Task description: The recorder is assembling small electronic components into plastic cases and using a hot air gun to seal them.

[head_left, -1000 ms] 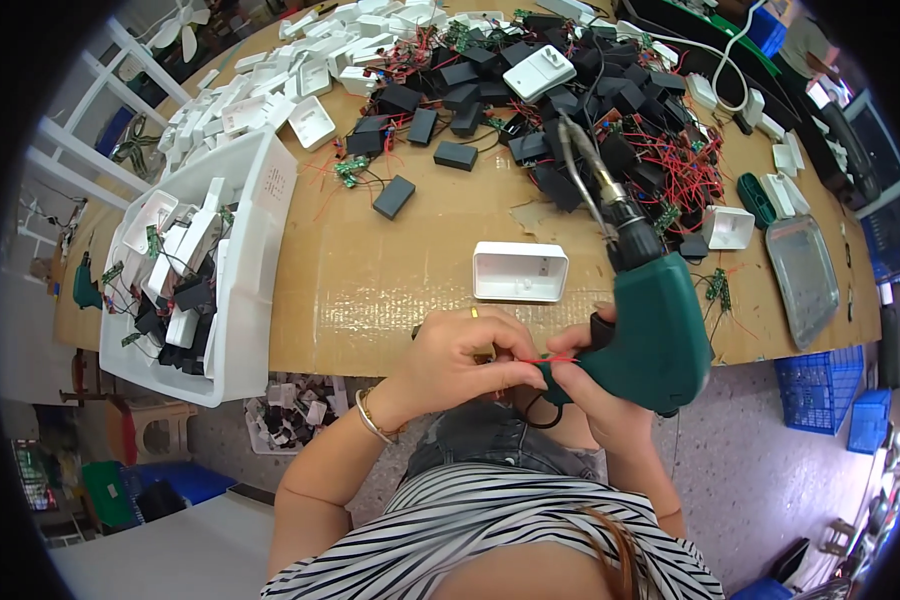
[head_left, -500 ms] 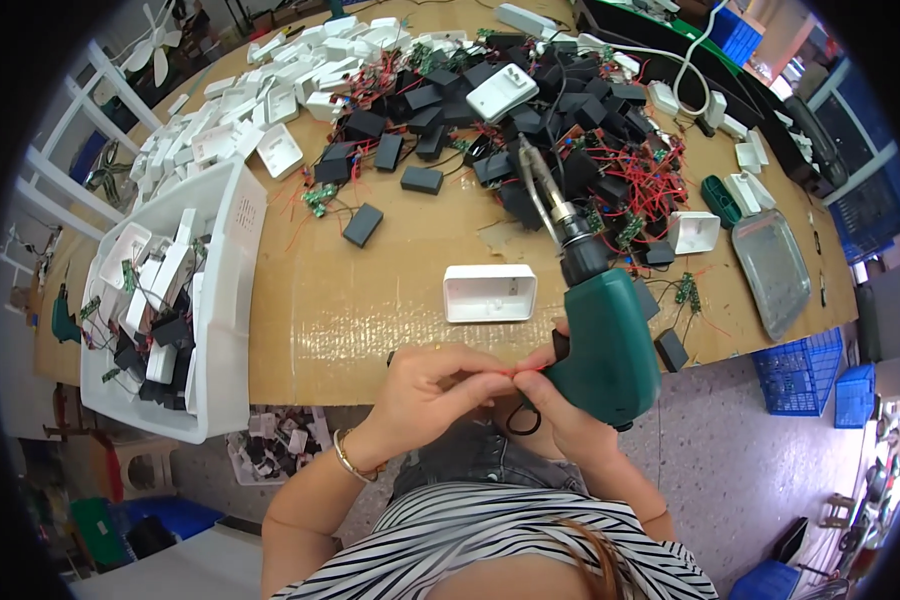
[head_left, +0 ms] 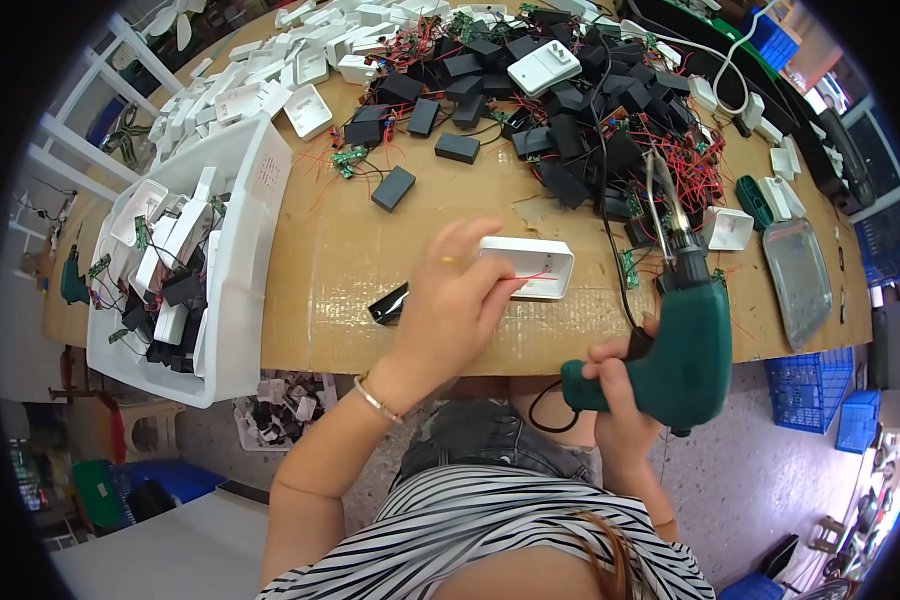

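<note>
I am pinching a short stretch of red wire (head_left: 540,277) between the thumb and forefinger of the left hand (head_left: 448,300), and its free ends are pointing away to the right of that pinch. Just there, partly behind the fingertips, an open white case (head_left: 530,246) is lying on the cardboard-covered table (head_left: 340,250). The wire ends are crossing over its opening; I cannot tell whether they are touching it. A shiny black block (head_left: 388,304) is sticking out on the other side of the same hand; the palm is hiding the rest, so I cannot tell whether the lower fingers are gripping it.

With the right hand (head_left: 625,400) I am grasping the handle of a green soldering gun (head_left: 695,350), fingers wrapping round it. Its metal tip (head_left: 670,195) is pointing away from that grip, toward the far side of the table. A black cord (head_left: 607,200) is running down beside the tool, on the side nearer the left hand.

Beyond both hands, a heap of black boxes (head_left: 470,75) with red wires and green boards is spreading over the table. One loose black box (head_left: 393,188) is lying farther out from the left hand. A large white bin (head_left: 245,270) is standing well to that hand's left, holding mixed parts. Well to the right of the soldering gun grip, a clear tray (head_left: 800,270) is resting near the table's edge.
</note>
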Motion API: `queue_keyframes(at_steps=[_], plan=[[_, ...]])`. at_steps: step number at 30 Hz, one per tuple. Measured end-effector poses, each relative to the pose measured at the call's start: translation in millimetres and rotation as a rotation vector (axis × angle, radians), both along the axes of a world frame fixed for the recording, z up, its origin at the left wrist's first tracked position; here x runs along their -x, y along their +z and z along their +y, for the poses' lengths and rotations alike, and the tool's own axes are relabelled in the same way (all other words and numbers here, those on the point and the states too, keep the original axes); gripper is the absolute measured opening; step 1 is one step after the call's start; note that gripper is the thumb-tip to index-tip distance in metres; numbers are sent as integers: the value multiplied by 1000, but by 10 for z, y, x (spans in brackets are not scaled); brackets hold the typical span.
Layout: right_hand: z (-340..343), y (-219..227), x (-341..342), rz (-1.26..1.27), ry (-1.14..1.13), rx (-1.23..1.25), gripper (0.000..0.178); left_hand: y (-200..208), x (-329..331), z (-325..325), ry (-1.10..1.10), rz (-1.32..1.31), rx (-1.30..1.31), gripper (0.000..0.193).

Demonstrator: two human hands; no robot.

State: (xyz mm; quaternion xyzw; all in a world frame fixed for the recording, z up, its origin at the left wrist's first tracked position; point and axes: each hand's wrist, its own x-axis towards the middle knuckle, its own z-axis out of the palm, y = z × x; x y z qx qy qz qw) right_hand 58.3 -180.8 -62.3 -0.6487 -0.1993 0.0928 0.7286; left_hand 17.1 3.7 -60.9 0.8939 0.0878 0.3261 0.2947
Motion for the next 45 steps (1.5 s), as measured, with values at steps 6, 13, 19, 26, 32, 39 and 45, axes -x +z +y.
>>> queue_keyframes(at_steps=[6, 13, 19, 26, 32, 39, 45], plan=[[-362, -197, 13, 39, -20, 5, 52, -286, -155, -136, -102, 35, -227, 11], [-547, -322, 96, 134, 12, 43, 54, -420, -245, -294, 126, -12, -327, 10], [-695, -407, 147, 122, 49, 150, 51, -465, -271, -305, 98, -44, -326, 11], [-796, -471, 188, 191, 102, 301, 48, -436, -251, -316, 50, -30, -310, 10], [-694, -391, 207, 169, 75, 298, 46, -449, -230, -309, 46, -25, -370, 10], [-619, -368, 205, 177, 54, 251, 45, -427, -234, -332, 88, 13, -369, 11], [-574, -316, 217, 234, 57, 284, 46, -442, -253, -322, 111, -18, -394, 10]])
